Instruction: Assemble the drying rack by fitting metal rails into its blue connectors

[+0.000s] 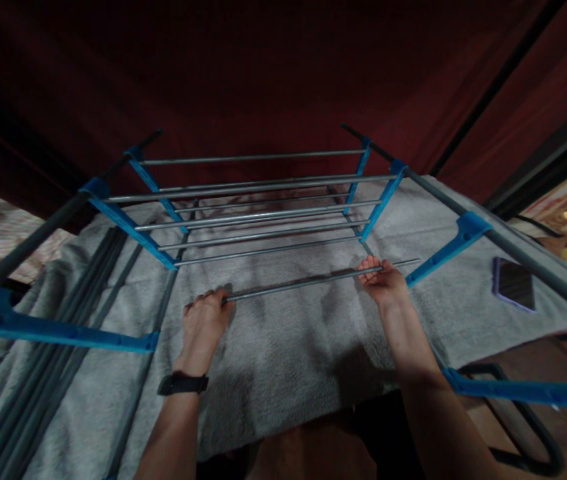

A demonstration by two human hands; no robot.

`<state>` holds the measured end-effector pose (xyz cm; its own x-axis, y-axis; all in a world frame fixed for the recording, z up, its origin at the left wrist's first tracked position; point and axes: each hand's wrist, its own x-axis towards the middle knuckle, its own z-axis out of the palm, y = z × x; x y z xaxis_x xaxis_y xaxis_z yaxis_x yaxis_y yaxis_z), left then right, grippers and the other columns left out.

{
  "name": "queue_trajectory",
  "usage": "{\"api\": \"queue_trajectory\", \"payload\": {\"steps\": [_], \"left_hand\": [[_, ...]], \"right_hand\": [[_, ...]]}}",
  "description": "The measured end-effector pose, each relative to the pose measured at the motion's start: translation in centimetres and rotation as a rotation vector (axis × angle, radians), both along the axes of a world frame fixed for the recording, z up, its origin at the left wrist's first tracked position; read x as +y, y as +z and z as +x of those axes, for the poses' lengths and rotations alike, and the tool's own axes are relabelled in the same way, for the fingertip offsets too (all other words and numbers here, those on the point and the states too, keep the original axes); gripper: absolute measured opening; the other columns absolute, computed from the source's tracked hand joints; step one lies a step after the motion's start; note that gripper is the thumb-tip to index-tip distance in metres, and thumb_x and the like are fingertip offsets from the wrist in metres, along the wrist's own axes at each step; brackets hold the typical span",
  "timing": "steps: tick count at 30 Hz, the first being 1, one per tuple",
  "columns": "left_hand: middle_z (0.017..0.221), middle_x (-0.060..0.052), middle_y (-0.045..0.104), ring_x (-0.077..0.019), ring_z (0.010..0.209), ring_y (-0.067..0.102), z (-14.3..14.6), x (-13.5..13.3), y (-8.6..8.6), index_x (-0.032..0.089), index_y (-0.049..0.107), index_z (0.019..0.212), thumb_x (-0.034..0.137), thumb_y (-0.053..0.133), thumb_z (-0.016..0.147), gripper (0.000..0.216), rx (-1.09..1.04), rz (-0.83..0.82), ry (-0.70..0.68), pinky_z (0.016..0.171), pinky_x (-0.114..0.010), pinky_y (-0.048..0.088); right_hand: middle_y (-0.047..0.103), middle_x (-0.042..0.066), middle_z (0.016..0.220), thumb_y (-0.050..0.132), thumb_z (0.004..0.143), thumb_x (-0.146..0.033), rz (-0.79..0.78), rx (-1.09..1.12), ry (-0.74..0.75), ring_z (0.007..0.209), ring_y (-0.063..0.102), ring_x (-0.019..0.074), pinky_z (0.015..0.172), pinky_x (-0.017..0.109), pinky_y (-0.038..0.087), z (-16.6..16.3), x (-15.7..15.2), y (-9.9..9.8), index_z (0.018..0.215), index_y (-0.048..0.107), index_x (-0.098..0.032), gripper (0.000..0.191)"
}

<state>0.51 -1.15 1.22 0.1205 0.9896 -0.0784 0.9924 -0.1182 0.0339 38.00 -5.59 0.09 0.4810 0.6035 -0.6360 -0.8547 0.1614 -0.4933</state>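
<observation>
A thin grey metal rod [298,285] spans the space between my two hands, low over a grey towel. My left hand [208,313] is closed around the rod's left end, and that wrist wears a dark watch. Near the other end my right hand [380,277] holds the rod between thumb and fingers, palm turned up, with the tip sticking out to the right. Beyond the hands stands a rack frame with blue plastic brackets [386,203] and several grey crossbars [263,217]. A nearer blue bracket [443,250] is just right of my right hand.
Several grey tubes [63,340] lie together on the towel [273,360] at the left. A phone [514,285] rests on the right side. Side poles [533,257] of the frame run toward me. A dark red curtain [243,73] hangs behind.
</observation>
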Motion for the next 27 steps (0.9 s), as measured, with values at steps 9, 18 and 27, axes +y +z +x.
{"api": "queue_trajectory", "payload": {"steps": [9, 18, 27], "left_hand": [[0.106, -0.010, 0.077, -0.0288, 0.104, 0.070, 1.1, -0.1, 0.8, 0.024, 0.069, 0.113, 0.039, 0.044, 0.098, 0.033, 0.003, -0.058, -0.019, 0.089, -0.039, 0.048], [0.103, -0.010, 0.078, -0.0290, 0.103, 0.071, 1.5, -0.2, 0.6, 0.023, 0.069, 0.117, 0.037, 0.044, 0.098, 0.034, 0.002, -0.041, -0.095, 0.090, -0.039, 0.048], [0.105, -0.008, 0.078, -0.0251, 0.104, 0.071, 2.1, -0.4, 0.3, 0.023, 0.070, 0.111, 0.029, 0.045, 0.098, 0.028, 0.051, -0.046, -0.158, 0.092, -0.035, 0.048]], "right_hand": [[0.069, -0.001, 0.066, 0.035, 0.100, -0.018, 0.001, 0.021, 0.040, 0.057, 0.068, 0.0126, 0.057, 0.026, 0.059, -1.0, 0.3, 0.1, 0.083, 0.057, -0.020, 0.028], [0.069, -0.001, 0.066, 0.037, 0.099, -0.018, 0.008, 0.043, 0.080, 0.057, 0.068, 0.0130, 0.059, 0.027, 0.060, -2.3, 0.7, -0.2, 0.083, 0.057, -0.020, 0.026], [0.070, 0.000, 0.069, 0.038, 0.097, -0.014, 0.047, 0.047, 0.108, 0.059, 0.069, 0.0128, 0.061, 0.027, 0.062, -3.2, 1.1, -1.1, 0.082, 0.057, -0.020, 0.024]]}}
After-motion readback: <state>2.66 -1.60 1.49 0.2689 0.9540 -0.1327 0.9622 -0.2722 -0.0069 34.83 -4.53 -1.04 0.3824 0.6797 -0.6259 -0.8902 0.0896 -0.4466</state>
